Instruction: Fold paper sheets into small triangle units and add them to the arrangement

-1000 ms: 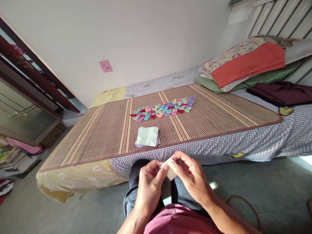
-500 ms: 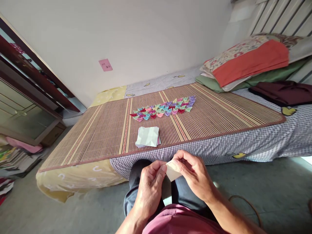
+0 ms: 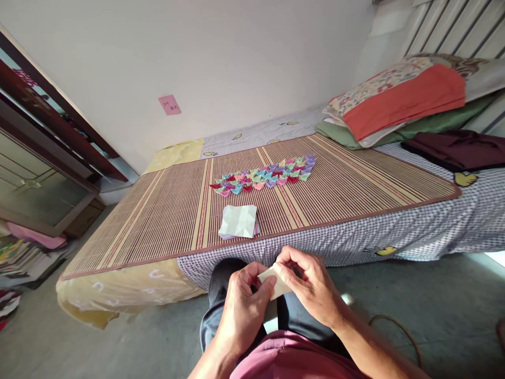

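Observation:
Above my lap, a small pale cream piece of folded paper (image 3: 279,288) is pinched between both hands. My left hand (image 3: 245,300) grips its left side, thumb across the front. My right hand (image 3: 310,281) pinches its upper right edge with thumb and fingers. Beyond my hands, a stack of creased paper sheets (image 3: 238,221), pale green on top, lies near the front edge of the striped mat (image 3: 158,221). Farther back are rows of small folded paper boats (image 3: 259,179) in many colours, set close together.
The bed stands against a white wall bearing a pink note (image 3: 169,105). Pillows (image 3: 406,105) and a dark maroon cloth (image 3: 453,149) lie at its right end. A glass-fronted cabinet (image 3: 43,195) and piled papers (image 3: 23,263) are on the left. A cord (image 3: 398,326) lies on the floor.
Both hands still hold the paper. It has turned to lie more level, its left end higher, and my left thumb now rests across its front. My right hand has shifted slightly left.

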Motion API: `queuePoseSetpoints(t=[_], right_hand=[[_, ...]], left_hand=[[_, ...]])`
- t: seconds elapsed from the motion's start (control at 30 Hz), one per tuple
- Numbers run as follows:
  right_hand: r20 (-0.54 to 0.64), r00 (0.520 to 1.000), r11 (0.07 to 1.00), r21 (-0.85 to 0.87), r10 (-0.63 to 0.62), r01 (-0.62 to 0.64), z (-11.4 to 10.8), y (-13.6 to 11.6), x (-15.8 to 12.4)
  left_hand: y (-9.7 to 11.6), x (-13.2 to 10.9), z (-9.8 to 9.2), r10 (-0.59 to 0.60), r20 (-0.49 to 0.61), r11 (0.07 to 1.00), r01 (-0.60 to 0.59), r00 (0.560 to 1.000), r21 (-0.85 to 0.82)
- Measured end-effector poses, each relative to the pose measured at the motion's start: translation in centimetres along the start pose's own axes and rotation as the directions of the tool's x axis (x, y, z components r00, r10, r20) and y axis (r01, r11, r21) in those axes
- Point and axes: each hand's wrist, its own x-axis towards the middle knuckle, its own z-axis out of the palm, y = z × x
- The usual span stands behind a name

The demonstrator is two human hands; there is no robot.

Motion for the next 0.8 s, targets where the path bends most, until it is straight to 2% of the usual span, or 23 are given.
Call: queuePoseSetpoints(t=[0.1,0.23,0.33,0.47,0.6,0.8], right_hand=[[0.019,1.000,1.000,-0.013,-0.010,0.011,-0.1,0.1,0.0],[0.102,0.994,0.999,-0.023,-0.043,0.045,-0.3,-0.1,0.3],[0.149,0.986,0.997,-0.026,-0.073,0.078,-0.5,-0.3,0.4],[0.148,0.985,0.996,0.000,-0.089,0.090,-0.6,-0.4,0.4],[0.124,0.988,0.996,0.022,-0.087,0.085,-0.4,-0.4,0.3],[0.154,0.985,0.997,0.014,-0.077,0.076,-0.2,-0.3,0.2]], left_hand=[[-0.3,-0.2,-0.2,-0.007,-0.010,0.995,0.006,1.000,-0.097],[-0.4,-0.3,-0.6,-0.009,0.013,0.996,0.011,1.000,-0.094],[-0.3,-0.3,-1.0,-0.012,0.080,0.993,0.021,0.997,-0.117],[-0.2,-0.3,-1.3,-0.033,0.163,0.963,0.075,0.986,-0.259],[0.3,-0.4,-1.2,-0.030,0.114,0.964,0.059,0.993,-0.260],[0.8,-0.5,-1.0,-0.036,0.113,0.967,0.063,0.993,-0.248]])
